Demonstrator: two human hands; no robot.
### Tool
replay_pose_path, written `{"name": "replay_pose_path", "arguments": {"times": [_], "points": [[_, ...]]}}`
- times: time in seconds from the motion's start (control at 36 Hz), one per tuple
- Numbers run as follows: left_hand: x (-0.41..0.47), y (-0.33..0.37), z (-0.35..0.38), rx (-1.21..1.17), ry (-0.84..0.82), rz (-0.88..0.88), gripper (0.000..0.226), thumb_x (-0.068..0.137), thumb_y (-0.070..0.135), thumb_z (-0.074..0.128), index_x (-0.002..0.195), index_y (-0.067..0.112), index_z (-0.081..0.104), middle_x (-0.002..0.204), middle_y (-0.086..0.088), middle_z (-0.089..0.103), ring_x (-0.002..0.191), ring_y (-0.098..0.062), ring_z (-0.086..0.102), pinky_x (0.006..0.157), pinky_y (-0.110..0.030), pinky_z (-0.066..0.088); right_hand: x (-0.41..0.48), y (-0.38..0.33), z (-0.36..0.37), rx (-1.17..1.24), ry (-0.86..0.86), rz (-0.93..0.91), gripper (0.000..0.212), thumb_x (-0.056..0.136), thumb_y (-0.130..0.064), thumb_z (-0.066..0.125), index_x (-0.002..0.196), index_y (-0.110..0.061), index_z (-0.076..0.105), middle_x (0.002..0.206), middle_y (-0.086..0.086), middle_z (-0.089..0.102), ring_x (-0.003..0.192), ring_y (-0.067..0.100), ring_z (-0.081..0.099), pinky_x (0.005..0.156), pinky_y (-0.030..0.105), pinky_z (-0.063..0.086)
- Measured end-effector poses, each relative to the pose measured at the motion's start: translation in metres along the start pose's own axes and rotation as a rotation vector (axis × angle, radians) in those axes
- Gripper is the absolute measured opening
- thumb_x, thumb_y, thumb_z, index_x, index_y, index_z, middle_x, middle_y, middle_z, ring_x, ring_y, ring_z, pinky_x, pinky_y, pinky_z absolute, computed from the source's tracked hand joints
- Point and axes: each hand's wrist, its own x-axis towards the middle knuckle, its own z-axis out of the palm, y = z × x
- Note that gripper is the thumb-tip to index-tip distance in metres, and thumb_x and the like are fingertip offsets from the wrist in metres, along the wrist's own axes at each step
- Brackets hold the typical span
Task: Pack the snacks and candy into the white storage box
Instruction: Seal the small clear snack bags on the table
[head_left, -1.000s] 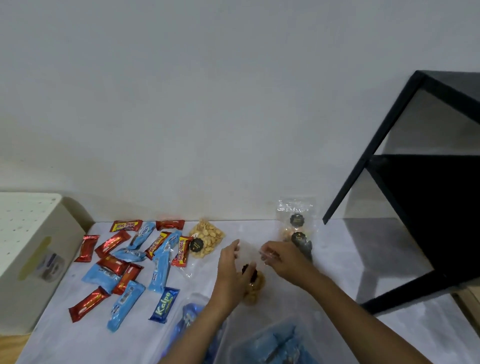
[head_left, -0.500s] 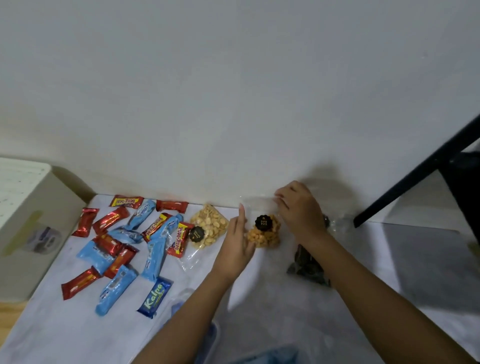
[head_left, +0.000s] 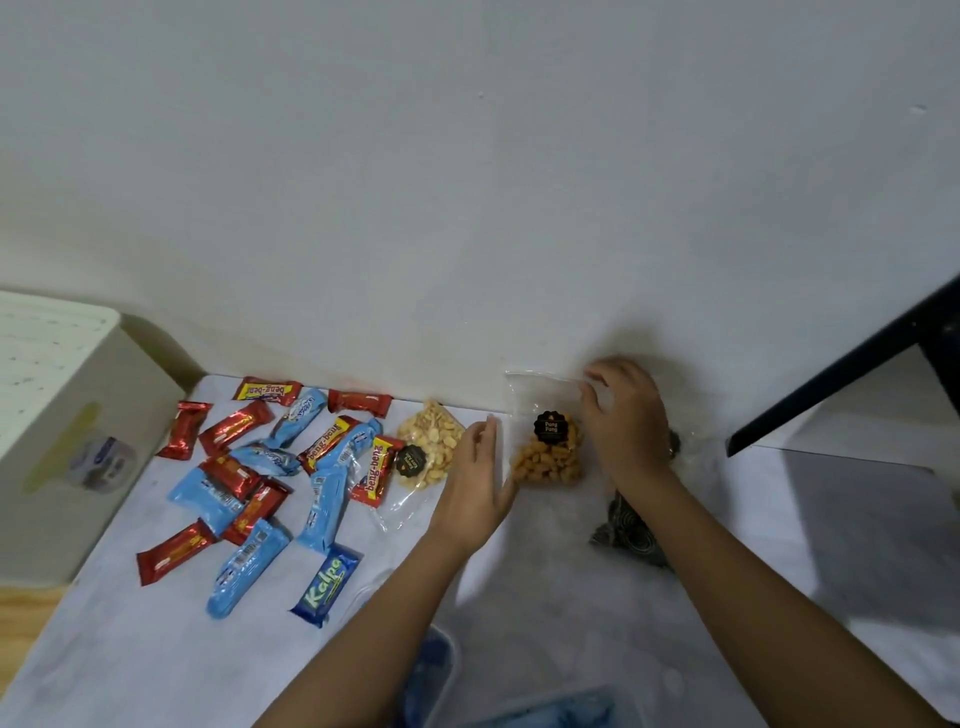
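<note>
A clear bag of orange snacks (head_left: 548, 457) with a black round label stands on the white table (head_left: 571, 597) against the wall. My right hand (head_left: 626, 415) pinches the bag's top right corner. My left hand (head_left: 478, 483) is held flat and straight just left of the bag, close to its side. To the left lie a clear bag of pale nuts (head_left: 431, 441) and a scatter of several red and blue candy bars (head_left: 260, 473). The white storage box (head_left: 62, 441) stands at the far left with its dotted lid on.
A dark snack bag (head_left: 631, 525) lies under my right forearm. A clear container with blue wrappers (head_left: 431, 670) sits at the table's near edge. A black shelf frame (head_left: 841, 374) stands at the right. The wall runs along the table's back.
Both hands carried the orange snack bag from the table's middle back to the wall and stood it up. My left hand now stands flat beside it.
</note>
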Motion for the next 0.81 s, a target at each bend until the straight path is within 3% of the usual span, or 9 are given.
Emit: {"name": "replay_pose_path", "arguments": {"times": [0.11, 0.19, 0.28, 0.36, 0.5, 0.61, 0.69, 0.81], "points": [[-0.021, -0.025, -0.017, 0.083, -0.036, 0.023, 0.058, 0.094, 0.033, 0.048, 0.144, 0.012, 0.027, 0.147, -0.010, 0.027, 0.135, -0.023, 0.028, 0.111, -0.030, 0.028, -0.007, -0.012, 0.001, -0.113, 0.034, -0.043, 0.016, 0.077, -0.002, 0.064, 0.092, -0.005, 0.068, 0.093, 0.010, 0.065, 0.088, 0.031, 0.056, 0.070, 0.038, 0.051], [-0.034, -0.047, -0.029, 0.168, -0.099, 0.086, 0.056, 0.092, 0.029, 0.050, 0.142, 0.012, 0.031, 0.144, -0.008, 0.035, 0.130, -0.022, 0.036, 0.107, -0.028, 0.031, -0.012, -0.026, 0.012, -0.095, -0.033, -0.021, 0.014, 0.077, -0.002, 0.064, 0.090, -0.007, 0.068, 0.090, 0.009, 0.065, 0.086, 0.030, 0.057, 0.072, 0.039, 0.051], [-0.042, -0.063, -0.043, 0.195, -0.115, 0.114, 0.055, 0.090, 0.029, 0.053, 0.139, 0.013, 0.037, 0.142, -0.006, 0.039, 0.127, -0.021, 0.041, 0.106, -0.029, 0.035, -0.021, -0.045, 0.033, -0.017, -0.172, -0.033, 0.014, 0.075, -0.003, 0.064, 0.088, -0.008, 0.068, 0.085, 0.008, 0.064, 0.084, 0.029, 0.058, 0.073, 0.037, 0.050], [-0.046, -0.080, -0.057, 0.184, -0.092, 0.081, 0.055, 0.090, 0.030, 0.054, 0.140, 0.014, 0.036, 0.145, -0.005, 0.036, 0.132, -0.021, 0.036, 0.110, -0.028, 0.029, -0.031, -0.068, 0.062, -0.029, -0.443, -0.123, 0.019, 0.081, -0.008, 0.061, 0.099, -0.010, 0.067, 0.095, 0.007, 0.064, 0.095, 0.025, 0.057, 0.081, 0.036, 0.048], [-0.052, -0.117, -0.075, 0.232, -0.068, -0.024, 0.059, 0.091, 0.030, 0.053, 0.142, 0.010, 0.030, 0.145, -0.012, 0.034, 0.132, -0.026, 0.035, 0.108, -0.032, 0.031, -0.038, -0.098, 0.115, -0.160, -0.765, -0.318, 0.046, 0.077, -0.014, 0.062, 0.123, -0.016, 0.058, 0.131, 0.010, 0.054, 0.123, 0.029, 0.047, 0.098, 0.038, 0.044], [-0.054, -0.137, -0.085, 0.251, -0.055, -0.120, 0.060, 0.094, 0.031, 0.047, 0.144, 0.009, 0.024, 0.150, -0.011, 0.026, 0.138, -0.024, 0.023, 0.115, -0.031, 0.022, -0.030, -0.114, 0.146, -0.299, -0.892, -0.426, 0.057, 0.082, -0.025, 0.062, 0.136, -0.016, 0.045, 0.147, 0.009, 0.037, 0.136, 0.025, 0.032, 0.111, 0.034, 0.027], [-0.054, -0.139, -0.089, 0.179, -0.021, -0.259, 0.063, 0.094, 0.032, 0.048, 0.146, 0.010, 0.019, 0.153, -0.010, 0.019, 0.141, -0.025, 0.017, 0.115, -0.034, 0.020, -0.027, -0.119, 0.159, -0.459, -0.920, -0.463, 0.062, 0.081, -0.032, 0.060, 0.139, -0.021, 0.038, 0.143, 0.006, 0.040, 0.133, 0.024, 0.034, 0.108, 0.035, 0.025], [-0.049, -0.133, -0.090, 0.074, 0.018, -0.348, 0.062, 0.092, 0.027, 0.052, 0.144, 0.013, 0.021, 0.151, -0.008, 0.023, 0.137, -0.025, 0.024, 0.111, -0.034, 0.027, -0.026, -0.123, 0.164, -0.605, -0.940, -0.411, 0.059, 0.081, -0.039, 0.060, 0.135, -0.025, 0.041, 0.131, 0.005, 0.047, 0.125, 0.026, 0.040, 0.103, 0.038, 0.029]]}}
